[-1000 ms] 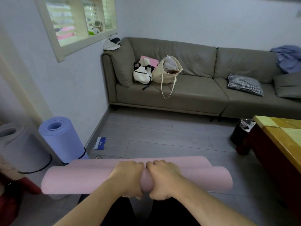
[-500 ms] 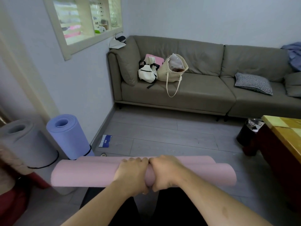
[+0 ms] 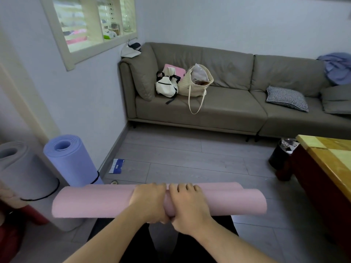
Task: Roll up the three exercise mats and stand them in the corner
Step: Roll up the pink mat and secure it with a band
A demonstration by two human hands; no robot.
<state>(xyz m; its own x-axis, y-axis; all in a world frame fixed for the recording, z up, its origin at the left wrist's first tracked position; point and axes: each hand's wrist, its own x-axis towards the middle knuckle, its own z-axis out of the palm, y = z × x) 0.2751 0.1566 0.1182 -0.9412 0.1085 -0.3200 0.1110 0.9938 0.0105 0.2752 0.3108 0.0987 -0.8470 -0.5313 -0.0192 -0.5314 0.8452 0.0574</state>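
A rolled pink mat [image 3: 91,203] lies crosswise in front of me, held off the floor at its middle. My left hand [image 3: 150,203] and my right hand [image 3: 187,205] grip it side by side, fingers curled over the top. A loose outer flap of the pink mat shows along its far edge. A blue rolled mat [image 3: 70,160] stands upright against the left wall, bound by a black strap. Beside it at the far left stands a grey rolled mat [image 3: 20,171], also strapped.
A grey-brown sofa [image 3: 228,111] with a white backpack [image 3: 167,86], a cream tote bag [image 3: 195,84] and a checked cushion [image 3: 286,97] lines the back wall. A wooden table [image 3: 330,160] and a black bin [image 3: 281,156] are at the right. A blue-white packet [image 3: 116,166] lies on the floor.
The view has shifted a little, and the pink mat sits slightly more to the right. Both hands keep the same grip at its middle.
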